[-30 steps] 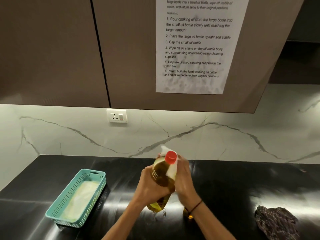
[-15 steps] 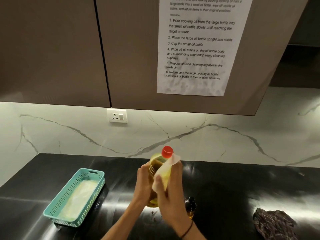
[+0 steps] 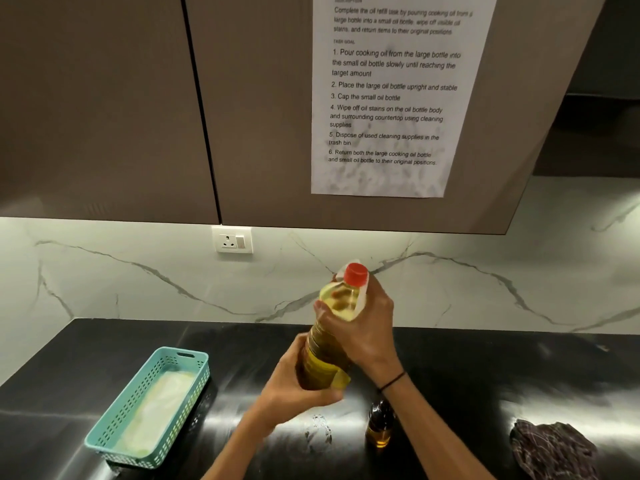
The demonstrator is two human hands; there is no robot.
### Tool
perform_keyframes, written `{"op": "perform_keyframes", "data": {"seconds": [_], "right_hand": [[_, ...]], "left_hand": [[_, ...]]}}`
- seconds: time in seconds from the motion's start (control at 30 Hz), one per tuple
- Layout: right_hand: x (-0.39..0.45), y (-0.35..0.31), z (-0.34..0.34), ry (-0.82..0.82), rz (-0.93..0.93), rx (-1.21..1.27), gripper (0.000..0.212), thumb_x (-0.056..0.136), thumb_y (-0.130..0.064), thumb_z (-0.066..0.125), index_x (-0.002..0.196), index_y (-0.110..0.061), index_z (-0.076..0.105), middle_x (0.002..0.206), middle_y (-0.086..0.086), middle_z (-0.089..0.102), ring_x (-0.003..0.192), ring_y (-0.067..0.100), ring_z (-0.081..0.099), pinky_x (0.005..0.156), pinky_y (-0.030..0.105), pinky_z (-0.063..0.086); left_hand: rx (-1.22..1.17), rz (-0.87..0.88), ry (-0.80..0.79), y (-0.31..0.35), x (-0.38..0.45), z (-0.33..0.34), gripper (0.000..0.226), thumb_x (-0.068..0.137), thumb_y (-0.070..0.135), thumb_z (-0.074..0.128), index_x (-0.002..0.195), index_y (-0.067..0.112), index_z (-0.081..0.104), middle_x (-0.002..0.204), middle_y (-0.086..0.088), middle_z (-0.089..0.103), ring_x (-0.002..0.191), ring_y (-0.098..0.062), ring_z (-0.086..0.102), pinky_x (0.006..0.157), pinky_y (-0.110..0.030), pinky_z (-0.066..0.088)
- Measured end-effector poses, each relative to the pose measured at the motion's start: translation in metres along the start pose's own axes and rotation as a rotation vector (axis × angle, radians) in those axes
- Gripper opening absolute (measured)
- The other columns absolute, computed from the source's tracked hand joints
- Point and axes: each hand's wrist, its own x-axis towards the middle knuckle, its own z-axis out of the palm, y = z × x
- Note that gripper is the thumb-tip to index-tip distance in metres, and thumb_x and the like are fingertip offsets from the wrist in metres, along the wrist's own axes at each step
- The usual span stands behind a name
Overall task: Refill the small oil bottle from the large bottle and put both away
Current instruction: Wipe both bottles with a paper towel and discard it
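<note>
The left hand [image 3: 298, 382] grips the lower body of the large bottle [image 3: 329, 344], held tilted above the black bench [image 3: 485, 393], while the right hand [image 3: 363, 327] presses a white tissue [image 3: 362, 296] around its shoulder, and the small bottle [image 3: 380, 426] stands just below.

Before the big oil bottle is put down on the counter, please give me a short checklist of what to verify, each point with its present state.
1. Red cap closed on the large bottle: ok.
2. Bottle firmly held: ok, left hand grips the lower body, right hand the shoulder with a white wipe.
3. Bottle upright: not ok, it is tilted.
4. Bottle body wiped clean: cannot tell.
5. Counter free of oil: not ok, a wet mark lies below the bottle.
6. Small bottle capped: cannot tell.
</note>
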Motion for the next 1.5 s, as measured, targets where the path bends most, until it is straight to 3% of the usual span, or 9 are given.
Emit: {"op": "perform_keyframes", "data": {"seconds": [0.2, 0.4, 0.6, 0.77, 0.9, 1.07, 1.23, 1.37, 1.5], "right_hand": [[0.02, -0.018, -0.014, -0.201, -0.05, 0.106, 0.049, 0.07, -0.038, 0.088, 0.11, -0.042, 0.06, 0.101, -0.04, 0.067, 0.102, -0.005, 0.068, 0.081, 0.007, 0.052], [-0.002, -0.007, 0.017, 0.24, -0.021, -0.099, 0.082, 0.078, -0.071, 0.07, 0.14, -0.023, 0.046, 0.127, -0.001, 0.061, 0.108, 0.017, 0.065, 0.095, 0.032, 0.059], [-0.009, -0.004, 0.042, 0.4, -0.048, -0.222, 0.083, 0.088, -0.077, 0.052, 0.149, -0.025, 0.029, 0.144, 0.014, 0.054, 0.123, 0.033, 0.063, 0.095, 0.053, 0.059], [0.026, -0.011, 0.004, -0.022, 0.136, 0.01, 0.086, 0.067, -0.051, 0.092, 0.135, -0.032, 0.044, 0.123, -0.016, 0.057, 0.108, 0.009, 0.062, 0.093, 0.019, 0.053], [0.05, -0.005, -0.024, -0.531, 0.267, 0.486, 0.076, 0.065, -0.041, 0.094, 0.13, -0.023, 0.059, 0.125, 0.007, 0.07, 0.115, 0.03, 0.069, 0.1, 0.053, 0.057], [0.045, -0.01, -0.03, -0.988, 0.362, 1.011, 0.066, 0.088, -0.019, 0.079, 0.145, -0.006, 0.049, 0.133, 0.018, 0.063, 0.123, 0.034, 0.063, 0.106, 0.047, 0.051], [0.034, -0.015, -0.042, -0.901, 0.241, 1.155, 0.04, 0.103, -0.004, 0.052, 0.141, 0.008, 0.049, 0.139, 0.016, 0.064, 0.129, 0.023, 0.062, 0.111, 0.033, 0.046], [0.021, -0.01, -0.021, -1.15, 0.368, 0.922, 0.058, 0.077, -0.027, 0.086, 0.123, -0.003, 0.059, 0.108, 0.011, 0.072, 0.101, 0.028, 0.069, 0.091, 0.041, 0.057], [0.02, -0.01, -0.027, -0.844, 0.302, 0.729, 0.048, 0.076, -0.014, 0.082, 0.116, 0.0, 0.059, 0.103, 0.019, 0.07, 0.096, 0.036, 0.069, 0.09, 0.05, 0.057]], "left_hand": [[-0.287, -0.067, -0.212, -0.011, 0.015, -0.012, 0.063, 0.07, 0.001, 0.095, 0.126, -0.004, 0.066, 0.114, -0.038, 0.067, 0.1, -0.04, 0.069, 0.085, -0.05, 0.062], [-0.065, 0.006, 0.21, -0.005, 0.015, 0.029, 0.044, 0.064, 0.005, 0.097, 0.1, 0.009, 0.071, 0.088, -0.011, 0.079, 0.081, -0.026, 0.078, 0.071, -0.036, 0.064], [-0.266, -0.003, 0.388, 0.007, 0.006, 0.063, 0.032, 0.11, 0.017, 0.042, 0.087, 0.006, 0.062, 0.073, -0.017, 0.063, 0.066, -0.028, 0.061, 0.054, -0.038, 0.059], [-0.067, 0.036, 0.184, 0.002, 0.015, 0.036, 0.043, 0.06, 0.008, 0.098, 0.096, 0.015, 0.075, 0.085, -0.005, 0.081, 0.08, -0.024, 0.079, 0.071, -0.037, 0.065], [-0.251, 0.036, -0.113, 0.019, 0.014, 0.01, 0.046, 0.061, 0.006, 0.093, 0.103, 0.021, 0.081, 0.098, -0.014, 0.079, 0.092, -0.031, 0.075, 0.085, -0.045, 0.062], [-0.493, 0.044, -0.609, 0.015, 0.022, 0.006, 0.081, 0.071, 0.015, 0.094, 0.135, -0.01, 0.051, 0.12, -0.025, 0.064, 0.102, -0.038, 0.069, 0.096, -0.052, 0.055], [-0.623, 0.018, -0.895, 0.026, 0.021, 0.018, 0.074, 0.079, 0.022, 0.09, 0.134, -0.004, 0.049, 0.119, -0.02, 0.065, 0.104, -0.032, 0.07, 0.091, -0.043, 0.06], [-0.589, -0.064, -0.814, 0.027, 0.021, 0.008, 0.075, 0.078, 0.025, 0.091, 0.135, -0.002, 0.051, 0.119, -0.02, 0.064, 0.104, -0.03, 0.069, 0.091, -0.042, 0.06], [-0.634, -0.016, -0.599, 0.015, 0.006, 0.011, 0.078, 0.078, 0.01, 0.088, 0.144, -0.002, 0.049, 0.13, -0.029, 0.059, 0.114, -0.042, 0.063, 0.1, -0.057, 0.055]]}}
